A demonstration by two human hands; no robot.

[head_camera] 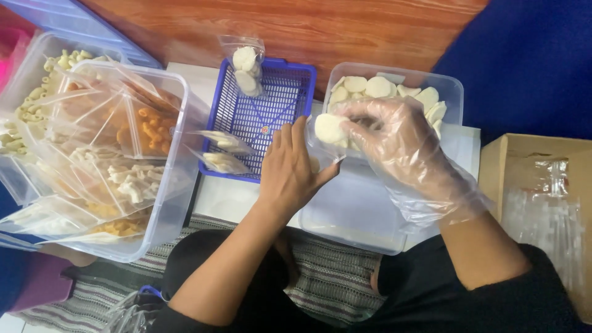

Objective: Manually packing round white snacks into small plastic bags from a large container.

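Observation:
My right hand (401, 154), in a loose clear plastic glove, pinches a round white cracker (328, 128) at the near-left corner of a clear tub of white crackers (447, 89). My bare left hand (290, 172) holds a small clear plastic bag (320, 157) just under that cracker, in front of a blue mesh basket (305, 77). The basket holds a filled bag of white crackers (246, 71) standing at its far edge and two flat filled bags (223, 151) at its near-left corner.
A big clear bin of packed snack bags (179, 179) stands at the left, with a tub of pale macaroni-shaped snacks (31, 102) behind it. A clear lid (351, 216) lies under my hands. A cardboard box of empty plastic bags (549, 203) sits at the right.

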